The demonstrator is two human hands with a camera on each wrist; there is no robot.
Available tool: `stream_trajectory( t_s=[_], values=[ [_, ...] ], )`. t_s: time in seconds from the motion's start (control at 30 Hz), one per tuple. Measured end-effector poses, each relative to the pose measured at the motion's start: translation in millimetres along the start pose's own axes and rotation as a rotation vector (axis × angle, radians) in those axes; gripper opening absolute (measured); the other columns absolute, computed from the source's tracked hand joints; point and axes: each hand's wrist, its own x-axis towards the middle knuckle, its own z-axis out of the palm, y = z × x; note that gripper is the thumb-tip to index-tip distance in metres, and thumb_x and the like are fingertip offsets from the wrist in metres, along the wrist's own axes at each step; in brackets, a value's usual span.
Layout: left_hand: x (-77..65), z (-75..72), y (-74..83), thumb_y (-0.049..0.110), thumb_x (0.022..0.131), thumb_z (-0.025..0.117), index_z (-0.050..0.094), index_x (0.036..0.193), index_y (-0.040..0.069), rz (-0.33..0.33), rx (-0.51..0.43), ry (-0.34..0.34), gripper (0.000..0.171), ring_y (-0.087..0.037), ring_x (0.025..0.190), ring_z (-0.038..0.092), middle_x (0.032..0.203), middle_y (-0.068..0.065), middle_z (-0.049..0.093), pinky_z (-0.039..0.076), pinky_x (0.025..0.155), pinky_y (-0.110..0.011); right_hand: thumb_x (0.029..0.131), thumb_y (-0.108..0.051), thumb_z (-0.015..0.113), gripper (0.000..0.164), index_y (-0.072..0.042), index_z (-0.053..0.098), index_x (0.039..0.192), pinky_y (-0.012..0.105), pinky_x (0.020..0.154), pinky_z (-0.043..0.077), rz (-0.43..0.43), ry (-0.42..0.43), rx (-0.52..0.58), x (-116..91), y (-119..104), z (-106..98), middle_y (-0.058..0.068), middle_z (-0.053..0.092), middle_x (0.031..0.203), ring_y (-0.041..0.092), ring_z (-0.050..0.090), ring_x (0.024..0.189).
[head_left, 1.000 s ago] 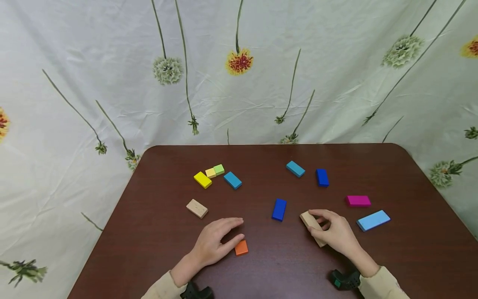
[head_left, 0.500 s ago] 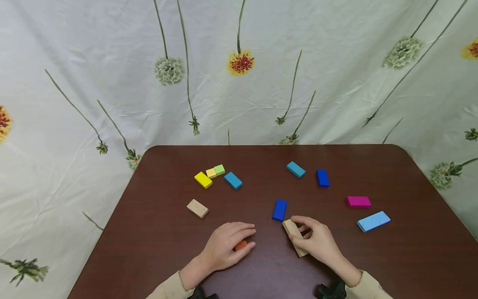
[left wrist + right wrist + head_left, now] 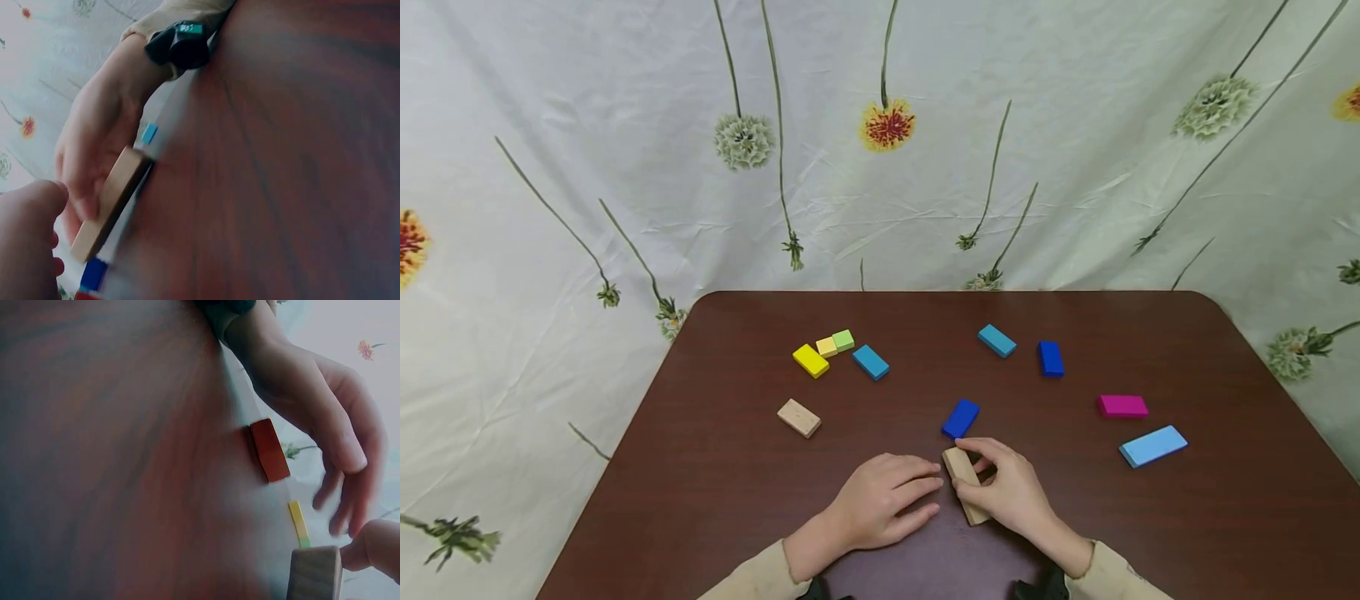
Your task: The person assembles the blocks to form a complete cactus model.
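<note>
My right hand point(image 3: 1011, 492) pinches a plain wooden block point(image 3: 964, 479) between thumb and fingers, low over the table. Just beyond its fingertips lies a dark blue block point(image 3: 960, 418). To the left, my left hand point(image 3: 883, 500) is held palm down with loosely extended fingers, its tips close to the wooden block. An orange block point(image 3: 270, 450) stands beside my left hand in the right wrist view; in the head view that hand hides it. The left wrist view also catches the wooden block point(image 3: 114, 203) in my right hand.
Another wooden block point(image 3: 799, 417) lies at the left. Behind it are yellow point(image 3: 810, 361), pale yellow, green and blue blocks point(image 3: 871, 362). Further right lie blue point(image 3: 997, 341), dark blue point(image 3: 1051, 359), magenta point(image 3: 1123, 407) and light blue blocks point(image 3: 1153, 447). A flowered cloth point(image 3: 925, 208) hangs behind the table.
My right hand has carried the wooden block leftward across the table. The near dark blue block has turned slightly. My left hand has moved right, covering the orange block in the head view.
</note>
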Motion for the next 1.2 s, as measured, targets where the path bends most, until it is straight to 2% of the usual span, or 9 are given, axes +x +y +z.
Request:
stream_trajectory(
  t_s=[0.1, 0.17, 0.4, 0.67, 0.8, 1.03, 1.2],
  values=[
    [4.3, 3.1, 2.4, 0.032, 0.089, 0.062, 0.070, 0.108, 0.012, 0.060, 0.038, -0.002, 0.028, -0.012, 0.103, 0.060, 0.113, -0.002, 0.064, 0.049, 0.084, -0.026, 0.069, -0.015, 0.079, 0.045, -0.015, 0.068, 0.113, 0.021, 0.056, 0.047, 0.005, 0.011, -0.023, 1.8, -3.0, 4.3, -0.006, 0.063, 0.105, 0.008, 0.057, 0.076],
    [6.1, 4.1, 3.7, 0.035, 0.090, 0.061, 0.070, 0.107, 0.012, 0.076, 0.061, -0.008, 0.030, -0.013, 0.103, 0.060, 0.112, -0.001, 0.064, 0.049, 0.086, -0.026, 0.069, -0.015, 0.079, 0.045, -0.014, 0.068, 0.113, 0.021, 0.056, 0.045, 0.016, 0.021, -0.042, 2.8, -5.1, 5.6, -0.006, 0.063, 0.104, 0.007, 0.056, 0.075],
    [9.0, 5.2, 6.7, 0.041, 0.090, 0.060, 0.072, 0.101, 0.014, 0.085, 0.102, -0.038, 0.032, -0.011, 0.101, 0.062, 0.108, 0.000, 0.067, 0.048, 0.086, -0.025, 0.070, -0.024, 0.082, 0.048, -0.009, 0.067, 0.113, 0.022, 0.055, 0.041, 0.032, 0.011, -0.121, 6.0, -9.4, 4.2, -0.001, 0.060, 0.104, 0.006, 0.051, 0.071],
    [11.9, 7.6, 9.0, 0.043, 0.083, 0.068, 0.072, 0.093, 0.018, 0.114, 0.113, -0.047, 0.026, -0.008, 0.098, 0.061, 0.098, 0.004, 0.066, 0.048, 0.085, -0.022, 0.072, -0.032, 0.082, 0.049, -0.007, 0.066, 0.110, 0.022, 0.058, 0.044, -0.012, 0.025, -0.135, 6.8, -6.9, 3.8, 0.003, 0.059, 0.109, 0.005, 0.054, 0.071],
    [10.8, 7.4, 8.5, 0.043, 0.082, 0.070, 0.073, 0.094, 0.019, 0.125, 0.125, -0.061, 0.027, -0.009, 0.100, 0.060, 0.101, 0.003, 0.066, 0.048, 0.086, -0.023, 0.075, -0.028, 0.080, 0.046, -0.006, 0.066, 0.113, 0.022, 0.059, 0.045, -0.053, 0.022, -0.126, 5.0, -5.7, 3.3, 0.003, 0.059, 0.111, 0.006, 0.056, 0.073],
    [8.7, 6.8, 8.2, 0.044, 0.084, 0.067, 0.074, 0.097, 0.019, 0.136, 0.138, -0.087, 0.028, -0.012, 0.104, 0.060, 0.108, 0.001, 0.066, 0.048, 0.089, -0.027, 0.080, -0.019, 0.075, 0.042, -0.003, 0.064, 0.117, 0.021, 0.060, 0.047, -0.107, -0.031, -0.072, 2.1, -3.9, -1.1, 0.005, 0.060, 0.114, 0.007, 0.058, 0.076],
    [6.6, 6.0, 7.7, 0.043, 0.084, 0.067, 0.073, 0.096, 0.018, 0.127, 0.133, -0.095, 0.028, -0.011, 0.103, 0.061, 0.108, 0.001, 0.066, 0.048, 0.088, -0.027, 0.083, -0.017, 0.073, 0.048, 0.000, 0.058, 0.124, 0.020, 0.057, 0.050, -0.163, -0.133, 0.006, 1.2, 2.8, -3.6, 0.011, 0.057, 0.119, 0.010, 0.059, 0.078]
  ],
)
